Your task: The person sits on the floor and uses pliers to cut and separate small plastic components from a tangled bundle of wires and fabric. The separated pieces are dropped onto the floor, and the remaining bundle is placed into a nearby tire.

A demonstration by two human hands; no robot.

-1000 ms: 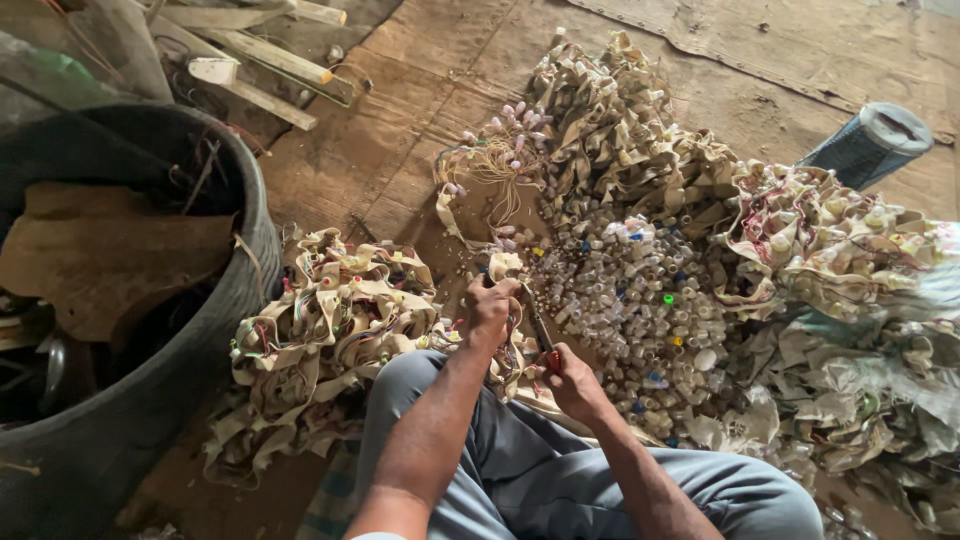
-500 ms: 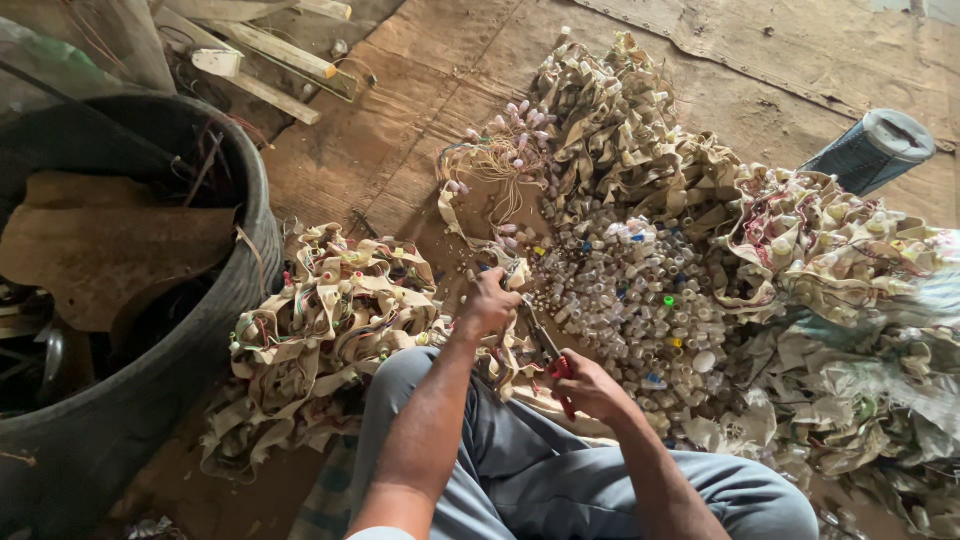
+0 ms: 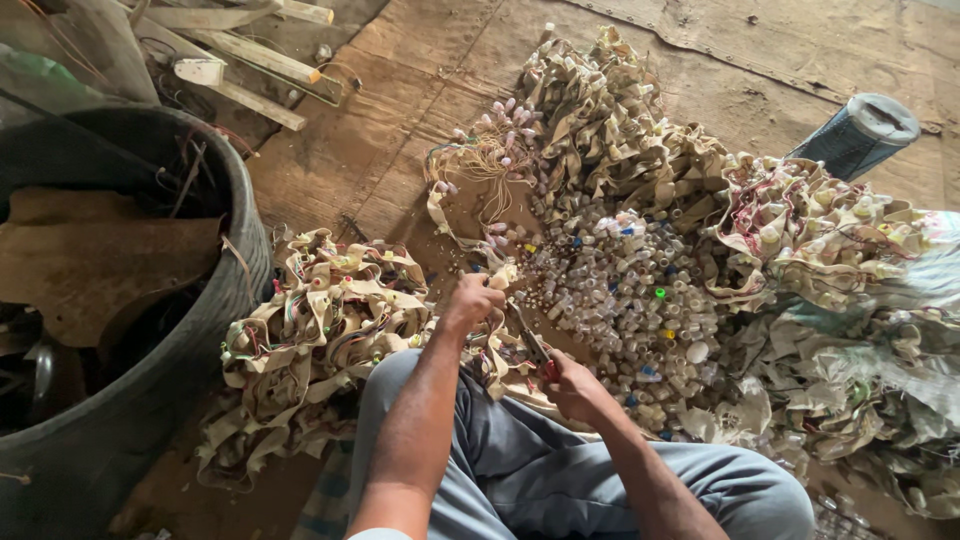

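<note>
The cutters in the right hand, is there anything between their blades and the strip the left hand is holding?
Nothing visible. The cutters in the right hand point straight at the beige strip pinched by the left hand, though whether the blades touch it cannot be told.

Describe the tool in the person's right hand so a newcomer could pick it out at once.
Start at the big dark tub on the left, then cross the tan strip pile to the two hands. The cutter runs from the right hand toward the left hand: dark metal, red at the grip.
</note>
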